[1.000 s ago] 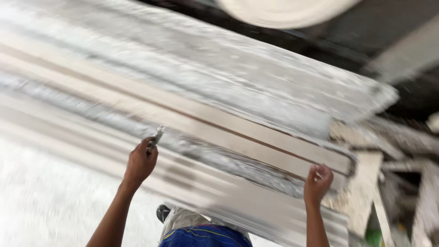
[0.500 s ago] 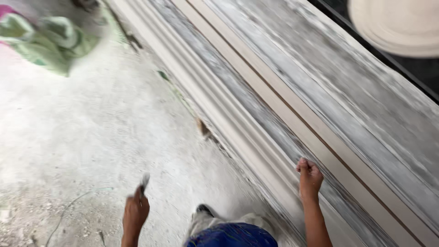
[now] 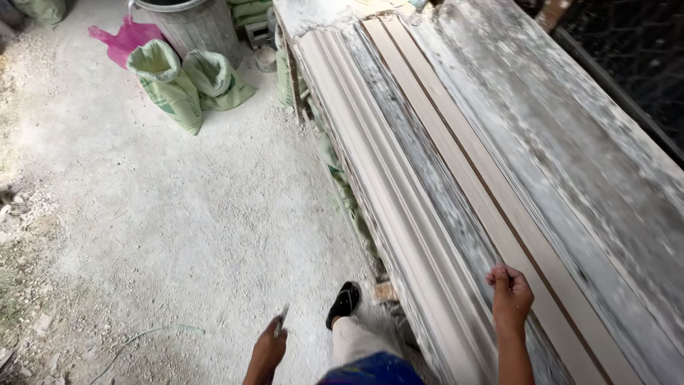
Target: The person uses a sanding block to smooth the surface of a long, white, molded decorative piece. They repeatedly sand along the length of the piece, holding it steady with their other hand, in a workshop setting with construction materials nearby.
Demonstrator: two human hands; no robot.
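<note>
Pale plaster moulding [image 3: 399, 214] lies lengthwise along the dusty counter [image 3: 570, 142], ribbed in long parallel ridges.

Its surface is off-white and smooth, powdered with grey dust, and it runs beside flat beige strips [image 3: 491, 207] split by a thin dark line. The right hand [image 3: 510, 296] rests on it near its close end, fingers curled over a ridge. The left hand [image 3: 269, 351] hangs off to the side above the gritty floor [image 3: 157, 214], closed around a small thin tool [image 3: 282, 321]. Green sacks [image 3: 187, 85] stand far off.
</note>
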